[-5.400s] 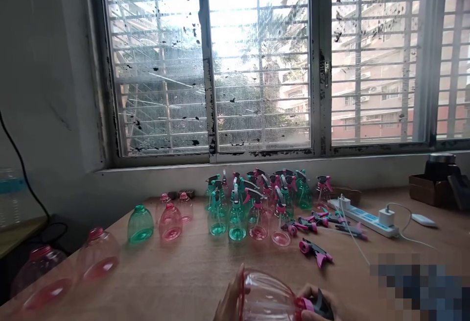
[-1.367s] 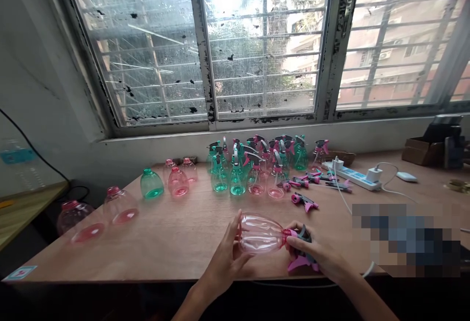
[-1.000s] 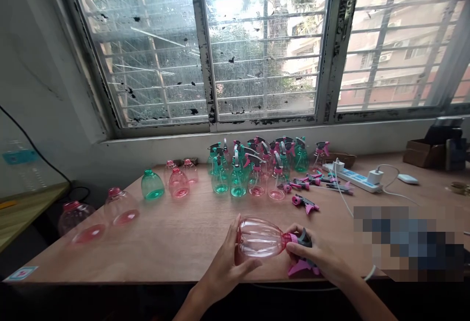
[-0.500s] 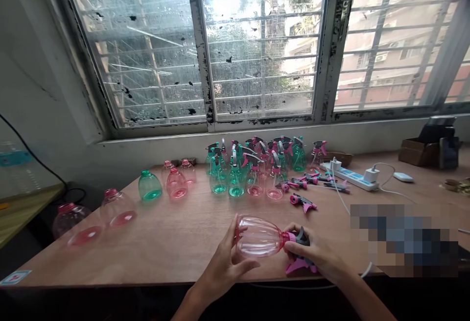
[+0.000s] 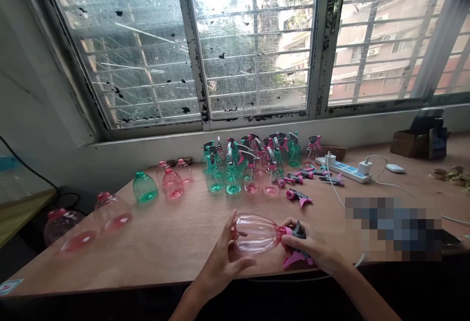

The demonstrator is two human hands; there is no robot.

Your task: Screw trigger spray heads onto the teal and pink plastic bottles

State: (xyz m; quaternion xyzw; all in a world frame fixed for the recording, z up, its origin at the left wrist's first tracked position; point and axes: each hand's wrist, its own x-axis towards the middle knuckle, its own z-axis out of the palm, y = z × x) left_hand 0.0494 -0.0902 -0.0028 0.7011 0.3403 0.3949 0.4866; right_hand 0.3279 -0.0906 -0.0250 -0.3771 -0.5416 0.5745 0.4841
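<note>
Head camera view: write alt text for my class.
A left hand grips a clear pink plastic bottle sideways, while a right hand holds a pink-and-black trigger sprayer at its neck. Pink and green spray bottles stand behind on the wooden table, below a barred window.

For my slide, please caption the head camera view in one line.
Left hand cradles a clear pink bottle; right hand holds a pink-and-grey spray trigger at its neck.

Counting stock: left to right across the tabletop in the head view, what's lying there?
Two pink bottle bodies, a green bottle body, a pink bottle body, assembled spray bottles, loose trigger heads, a power strip, a cardboard box
</note>
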